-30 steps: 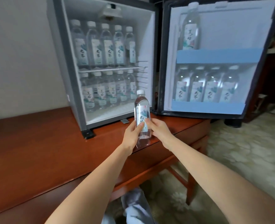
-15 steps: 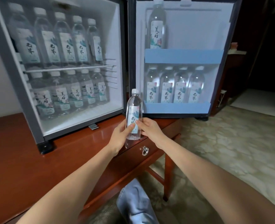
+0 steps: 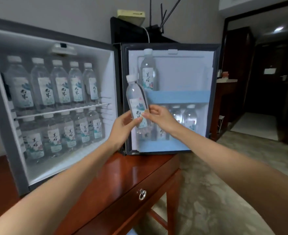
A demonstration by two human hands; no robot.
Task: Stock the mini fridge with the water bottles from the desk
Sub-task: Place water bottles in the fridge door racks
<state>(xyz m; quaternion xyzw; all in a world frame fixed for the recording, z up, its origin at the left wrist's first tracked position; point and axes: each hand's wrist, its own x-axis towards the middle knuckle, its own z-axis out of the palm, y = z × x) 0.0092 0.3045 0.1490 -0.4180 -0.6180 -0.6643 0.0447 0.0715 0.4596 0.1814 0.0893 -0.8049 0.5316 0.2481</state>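
Both hands are holding one bottle (image 3: 136, 99) up in front of the open door (image 3: 182, 70).

Above the desk (image 3: 123, 175), the left hand (image 3: 123, 123) and right hand (image 3: 160, 117) are gripping the bottle at its label from opposite sides, fingers curled and thumbs on the label. The bottle is hanging clear of the desk, cap up. Its long axis is near vertical and leaning slightly left, with most of its length rising above the grip. Behind it, the upper shelf (image 3: 178, 97) is carrying a lone bottle (image 3: 148, 72) at its left end. The free space is lying to the right, on the right hand's side, so that is the likely slot. The lower shelf (image 3: 163, 146) and the fridge (image 3: 2, 133) racks are looking full.
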